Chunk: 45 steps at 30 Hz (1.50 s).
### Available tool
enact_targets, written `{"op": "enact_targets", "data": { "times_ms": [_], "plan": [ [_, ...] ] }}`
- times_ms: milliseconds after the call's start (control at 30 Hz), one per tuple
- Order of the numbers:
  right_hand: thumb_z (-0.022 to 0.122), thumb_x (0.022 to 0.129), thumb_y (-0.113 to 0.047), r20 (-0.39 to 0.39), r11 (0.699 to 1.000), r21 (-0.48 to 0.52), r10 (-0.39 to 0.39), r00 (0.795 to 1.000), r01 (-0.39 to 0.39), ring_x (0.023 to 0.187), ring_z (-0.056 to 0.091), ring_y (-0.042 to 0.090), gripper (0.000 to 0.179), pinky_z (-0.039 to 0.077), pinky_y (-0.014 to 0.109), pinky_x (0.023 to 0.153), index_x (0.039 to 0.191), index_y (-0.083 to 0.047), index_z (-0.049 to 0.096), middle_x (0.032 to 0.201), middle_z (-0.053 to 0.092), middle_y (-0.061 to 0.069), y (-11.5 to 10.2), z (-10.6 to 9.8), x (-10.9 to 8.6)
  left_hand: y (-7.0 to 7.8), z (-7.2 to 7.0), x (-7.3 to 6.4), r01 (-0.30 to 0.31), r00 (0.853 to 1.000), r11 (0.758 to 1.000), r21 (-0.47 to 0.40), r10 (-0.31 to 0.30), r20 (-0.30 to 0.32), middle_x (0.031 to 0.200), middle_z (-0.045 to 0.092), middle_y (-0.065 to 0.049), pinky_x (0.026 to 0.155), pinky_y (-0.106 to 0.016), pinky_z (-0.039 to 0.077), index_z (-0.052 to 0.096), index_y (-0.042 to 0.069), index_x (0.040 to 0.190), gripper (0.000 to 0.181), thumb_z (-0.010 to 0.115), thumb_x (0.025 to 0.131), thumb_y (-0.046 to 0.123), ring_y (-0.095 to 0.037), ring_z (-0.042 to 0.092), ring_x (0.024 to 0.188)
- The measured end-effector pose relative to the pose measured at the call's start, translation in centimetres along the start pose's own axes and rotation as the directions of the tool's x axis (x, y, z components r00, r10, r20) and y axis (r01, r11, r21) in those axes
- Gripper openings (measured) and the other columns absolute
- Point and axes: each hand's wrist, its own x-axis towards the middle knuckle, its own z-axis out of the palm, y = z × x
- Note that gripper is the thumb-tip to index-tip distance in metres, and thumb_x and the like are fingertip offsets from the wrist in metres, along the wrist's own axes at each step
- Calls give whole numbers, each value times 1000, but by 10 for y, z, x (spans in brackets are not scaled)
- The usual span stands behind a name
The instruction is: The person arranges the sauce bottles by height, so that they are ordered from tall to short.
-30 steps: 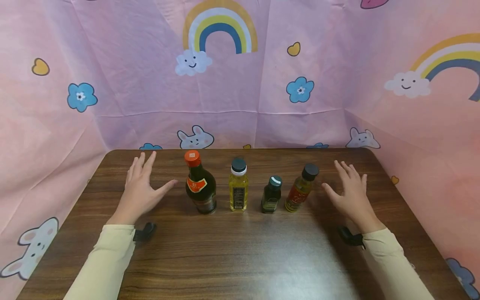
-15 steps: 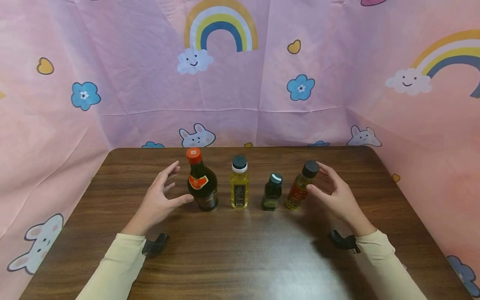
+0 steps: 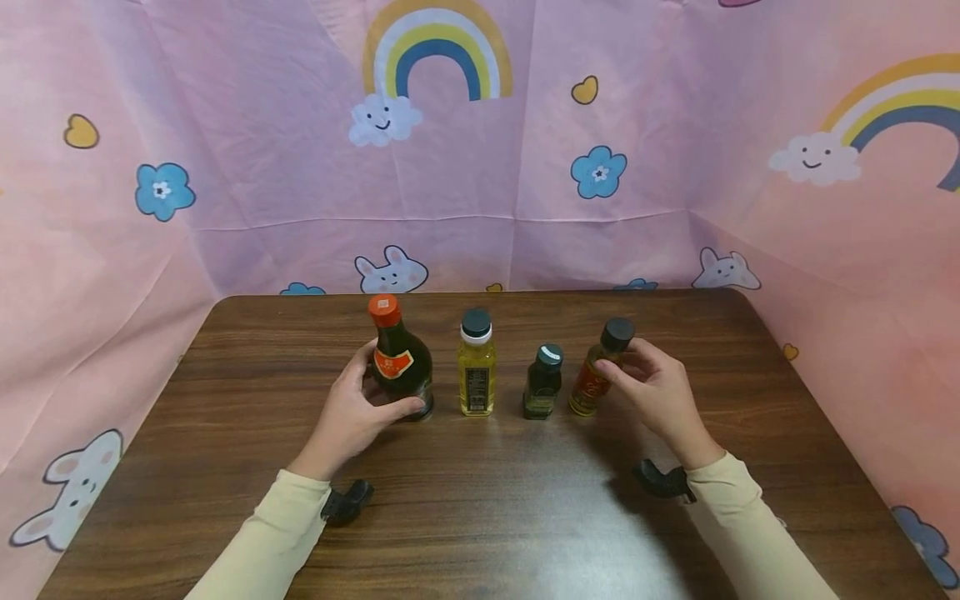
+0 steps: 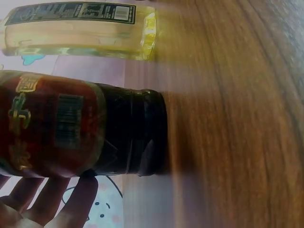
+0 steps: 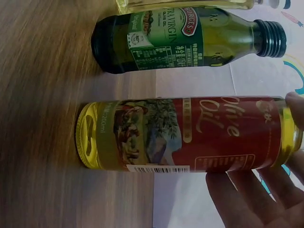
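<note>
In the head view my left hand (image 3: 351, 421) grips a dark sauce bottle (image 3: 405, 362) with a red cap, thumb across its lower front and fingers round its left side. The left wrist view shows its red label (image 4: 50, 126), with fingertips (image 4: 83, 197) against its side. On the right, my right hand (image 3: 663, 396) grips a black-capped olive oil bottle (image 3: 590, 385) with a red label. Thumb and fingers lie on opposite sides of it in the right wrist view, near the top of the label (image 5: 213, 133). Both bottles stand upright on the table.
Between the held bottles stand a square bottle of yellow oil (image 3: 477, 367) and a small dark green olive oil bottle (image 3: 542, 387). The brown wooden table (image 3: 480, 508) reaches back to a pink printed cloth (image 3: 450, 192), which hangs behind and at both sides.
Both hands have moved inward from beside the row of bottles. The left now grips the dark sauce bottle and the right the red-labelled olive oil bottle; the bottles stay in place.
</note>
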Motion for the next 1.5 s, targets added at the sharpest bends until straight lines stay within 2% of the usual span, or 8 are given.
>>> {"op": "enact_targets", "data": {
  "times_ms": [133, 300, 500, 633, 800, 1067, 1333, 1500],
  "plan": [
    [75, 97, -21, -7, 1000, -9, 7, 1000, -7, 107, 70, 15, 30, 60, 42, 90, 123, -5, 70, 120, 73, 10, 0, 1, -2, 0, 1, 0, 7, 1000, 1000, 15, -7, -20, 146, 52, -13, 103, -53, 52, 30, 19, 161, 101, 91, 82, 34, -33, 63, 123],
    [73, 99, -21, -12, 1000, -9, 11, 1000, -11, 106, 64, -2, 30, 58, 46, 93, 125, -5, 70, 121, 73, 10, 0, 2, -4, 0, 3, -1, 22, 999, 999, 32, -21, -37, 143, 54, -12, 102, -52, 53, 34, 17, 159, 99, 90, 81, 40, -31, 65, 121],
    [73, 99, -19, -20, 1000, 10, 12, 1000, -12, 111, 69, 20, 32, 57, 28, 93, 127, -5, 69, 120, 73, 11, 1, 4, -5, -2, 6, 0, 44, 998, 998, 41, -41, -56, 140, 56, -14, 101, -52, 54, 36, 12, 156, 94, 89, 83, 40, -33, 66, 120],
    [73, 99, -17, -33, 1000, 28, 6, 999, -5, 110, 69, 12, 31, 53, 17, 91, 126, -4, 69, 120, 73, 12, 2, 5, -6, -1, 7, 0, 31, 997, 998, 45, -28, -72, 138, 57, -14, 100, -51, 55, 37, 12, 156, 92, 88, 84, 41, -31, 67, 117],
    [73, 98, -15, -48, 999, 46, 11, 999, -9, 107, 66, 1, 30, 54, 18, 92, 125, -3, 69, 119, 72, 12, 3, 5, -5, 1, 10, -1, 11, 995, 999, 39, -7, -99, 137, 59, -12, 97, -47, 57, 39, 11, 155, 92, 88, 83, 42, -29, 69, 113],
    [72, 99, -15, -36, 997, 53, 56, 998, -54, 116, 68, 28, 31, 55, 24, 95, 128, -4, 69, 122, 71, 14, 1, 8, -7, 3, 12, -5, 22, 988, 998, 52, -14, -153, 134, 61, -11, 92, -36, 58, 41, 11, 154, 91, 89, 83, 41, -26, 69, 109],
    [73, 98, -13, -40, 995, 87, 46, 998, -43, 117, 68, 28, 30, 55, 24, 95, 126, -4, 70, 120, 72, 14, -3, 9, -7, 4, 12, -2, 11, 985, 999, 51, -2, -173, 136, 61, -12, 94, -43, 58, 42, 11, 154, 91, 89, 83, 40, -27, 69, 112],
    [73, 98, -13, -43, 994, 94, 52, 998, -48, 115, 68, 24, 30, 53, 17, 92, 126, -4, 70, 120, 72, 13, -2, 9, -7, 7, 11, 2, 14, 983, 999, 52, -4, -186, 137, 60, -13, 96, -49, 56, 41, 10, 154, 91, 88, 83, 42, -29, 66, 115]
  ]
}}
